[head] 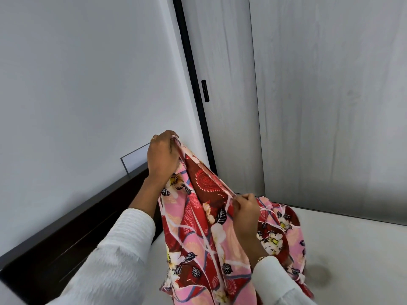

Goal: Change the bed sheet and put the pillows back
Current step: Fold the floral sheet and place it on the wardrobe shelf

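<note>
Beside a dark headboard [72,219] and grey wardrobe doors [319,106], the left hand [161,154] grips the floral bed sheet [204,238] raised by its hem; the right hand [246,209] pinches that edge lower, cloth hanging over the white mattress [352,249].

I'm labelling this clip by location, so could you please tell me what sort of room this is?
Most likely a bedroom: a dark wooden headboard runs along the white wall, grey wardrobe-style doors stand beyond, and both hands hold up a floral bed sheet.
</note>
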`<state>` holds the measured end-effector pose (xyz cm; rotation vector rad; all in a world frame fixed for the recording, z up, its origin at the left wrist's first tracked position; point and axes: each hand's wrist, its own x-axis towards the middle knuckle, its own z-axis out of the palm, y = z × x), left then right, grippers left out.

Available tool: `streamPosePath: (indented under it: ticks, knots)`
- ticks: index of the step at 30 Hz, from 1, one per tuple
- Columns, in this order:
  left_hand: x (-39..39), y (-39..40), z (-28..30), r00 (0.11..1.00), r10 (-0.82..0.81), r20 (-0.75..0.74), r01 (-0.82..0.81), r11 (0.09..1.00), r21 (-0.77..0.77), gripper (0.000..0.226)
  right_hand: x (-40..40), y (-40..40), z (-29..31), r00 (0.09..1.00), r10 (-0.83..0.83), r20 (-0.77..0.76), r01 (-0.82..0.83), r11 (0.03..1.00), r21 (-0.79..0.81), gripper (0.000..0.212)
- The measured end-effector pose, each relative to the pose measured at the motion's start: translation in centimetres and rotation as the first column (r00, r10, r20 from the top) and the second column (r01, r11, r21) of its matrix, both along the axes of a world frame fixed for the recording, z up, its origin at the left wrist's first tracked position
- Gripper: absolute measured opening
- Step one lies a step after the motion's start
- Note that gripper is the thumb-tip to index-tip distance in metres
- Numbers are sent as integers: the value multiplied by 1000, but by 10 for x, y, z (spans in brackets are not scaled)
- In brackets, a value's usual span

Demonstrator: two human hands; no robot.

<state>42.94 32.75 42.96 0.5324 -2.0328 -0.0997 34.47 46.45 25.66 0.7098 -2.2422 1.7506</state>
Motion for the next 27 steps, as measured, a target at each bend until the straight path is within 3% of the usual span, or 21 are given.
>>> streamPosePath:
  ticks: [3, 13, 22, 24, 25, 27]
  knots:
    - [-1, 2, 1, 999, 35, -5, -35, 999, 19, 29, -10, 5, 6, 999, -31, 26, 32, 998, -51, 17]
    - [-12, 11, 4, 992, 115, 56, -117, 992, 36, 29, -31, 28, 14, 944, -204, -260, 206, 978, -17, 5]
    - [-23, 12, -6, 992, 96, 86, -105, 988, 111, 30, -70, 34, 41, 944, -326, 43, 319, 940, 123, 20]
    - [-23, 1, -7, 993, -74, 92, 51, 972, 228, 26, -81, 36, 62, 933, -353, 68, 349, 935, 68, 19]
    - [-19, -4, -5, 971, -227, 81, 185, 917, 352, 23, -86, 38, 74, 930, -363, 58, 363, 932, 21, 19]
    - [-3, -10, 4, 854, -519, 43, 384, 683, 621, 21, -95, 42, 103, 932, -362, -22, 357, 927, -112, 20]
